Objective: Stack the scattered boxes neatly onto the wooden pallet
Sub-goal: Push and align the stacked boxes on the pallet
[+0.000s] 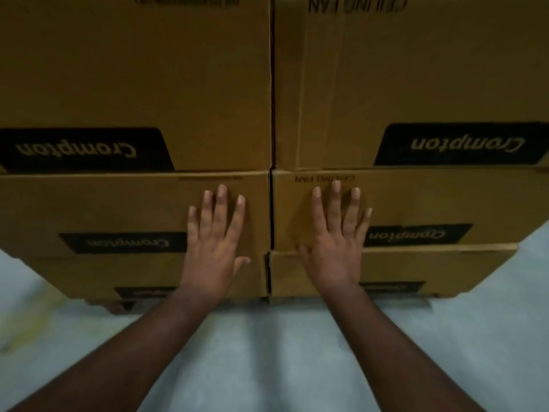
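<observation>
Both palms go flat, fingers straight: left hand point(215, 233) on the left box point(118, 215), right hand point(335, 233) on the right box point(416, 209), either side of the centre seam, probably squaring the stack's near faces. The pallet is barely visible beneath.

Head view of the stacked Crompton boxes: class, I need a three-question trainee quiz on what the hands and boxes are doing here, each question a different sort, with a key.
1. True or false: the left hand lies flat with straight fingers on a box face.
2. Multiple choice: the right hand rests on (a) the floor, (b) the right middle box, (c) a pallet.
3. Fill in: between the two hands runs a dark vertical ___ separating the left middle box from its neighbour.

Key: 1 true; 2 b; 3 gap.
</observation>
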{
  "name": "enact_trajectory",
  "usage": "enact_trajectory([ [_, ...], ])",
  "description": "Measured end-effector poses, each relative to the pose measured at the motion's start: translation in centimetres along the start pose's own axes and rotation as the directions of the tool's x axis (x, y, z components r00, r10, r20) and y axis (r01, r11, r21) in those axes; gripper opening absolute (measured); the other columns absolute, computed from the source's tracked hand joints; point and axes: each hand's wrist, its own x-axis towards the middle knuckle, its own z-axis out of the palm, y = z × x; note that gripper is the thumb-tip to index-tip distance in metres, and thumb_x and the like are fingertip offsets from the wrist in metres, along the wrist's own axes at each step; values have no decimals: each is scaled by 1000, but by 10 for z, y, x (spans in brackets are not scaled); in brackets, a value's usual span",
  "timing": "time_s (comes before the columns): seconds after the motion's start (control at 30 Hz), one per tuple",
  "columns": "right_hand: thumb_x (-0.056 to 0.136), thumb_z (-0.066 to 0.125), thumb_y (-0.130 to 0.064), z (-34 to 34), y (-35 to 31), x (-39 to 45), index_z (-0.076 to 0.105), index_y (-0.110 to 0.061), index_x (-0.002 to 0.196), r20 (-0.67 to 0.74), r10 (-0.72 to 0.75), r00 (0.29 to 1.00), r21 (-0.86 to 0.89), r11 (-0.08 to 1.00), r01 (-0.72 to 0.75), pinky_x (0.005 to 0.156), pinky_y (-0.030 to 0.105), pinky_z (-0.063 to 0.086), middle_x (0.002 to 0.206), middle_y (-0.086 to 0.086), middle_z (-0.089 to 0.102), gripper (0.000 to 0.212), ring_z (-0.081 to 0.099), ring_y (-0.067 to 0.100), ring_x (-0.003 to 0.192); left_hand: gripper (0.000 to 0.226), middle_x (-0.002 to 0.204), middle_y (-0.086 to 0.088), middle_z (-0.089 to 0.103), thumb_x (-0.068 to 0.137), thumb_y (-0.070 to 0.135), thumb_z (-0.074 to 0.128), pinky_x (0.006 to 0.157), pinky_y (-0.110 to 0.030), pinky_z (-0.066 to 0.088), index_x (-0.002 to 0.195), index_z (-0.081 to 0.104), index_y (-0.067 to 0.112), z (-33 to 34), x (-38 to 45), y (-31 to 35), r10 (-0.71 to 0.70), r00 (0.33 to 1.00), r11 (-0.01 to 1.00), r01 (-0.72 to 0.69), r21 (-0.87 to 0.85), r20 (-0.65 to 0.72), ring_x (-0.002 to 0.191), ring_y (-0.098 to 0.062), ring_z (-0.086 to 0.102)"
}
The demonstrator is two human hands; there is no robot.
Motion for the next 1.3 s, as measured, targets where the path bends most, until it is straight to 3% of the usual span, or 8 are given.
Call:
enact_trajectory([
  [0.23,74,89,-49,20,16,4,-4,-25,167,-54,-25,998,-1,1000,25,126,64,5,174,6,-17,134,-18,37,159,148,167,-20,-25,63,47,94,123,-52,-20,164,-7,13,30,7,-2,-26,1000,996,27,80,-16,154,-40,-24],
  [0.4,78,81,-61,25,19,-3,-9,-23,167,-8,-59,998,3,998,59,126,66,6,171,8,-24,132,-21,39,157,145,164,-18,-33,68,45,92,123,-53,-21,163,-13,13,33,4,3,-24,1000,996,25,85,-8,151,-39,-30],
  [0.63,78,74,-73,40,-7,-5,-20,-20,163,0,-28,1000,90,996,28,125,65,-8,164,9,-39,137,-22,45,153,141,162,-9,-40,71,58,83,124,-49,-19,162,-19,23,30,4,-13,-1,999,994,-2,110,32,151,-31,-34],
  [0.83,74,68,-83,48,-13,-3,-18,-16,163,-20,-28,999,113,993,30,124,67,-8,168,13,-31,140,-19,48,152,143,161,-5,-42,68,62,83,123,-49,-20,162,-19,25,31,6,-19,12,1000,992,-14,122,18,150,-28,-36],
  [1.07,64,64,-94,54,-17,-4,-14,-14,164,27,-56,998,117,992,53,122,73,-4,164,15,-36,150,-24,49,151,143,159,-4,-46,69,64,80,122,-48,-23,160,-23,26,28,7,-23,19,1000,990,-22,142,23,148,-26,-41],
  [1.3,65,68,-90,58,-20,-2,-18,-15,163,38,-42,998,110,993,37,120,70,-13,162,16,-39,150,-32,47,148,141,160,-7,-44,70,63,80,123,-50,-21,162,-18,22,31,7,-21,40,999,989,-40,140,0,149,-30,-38],
])
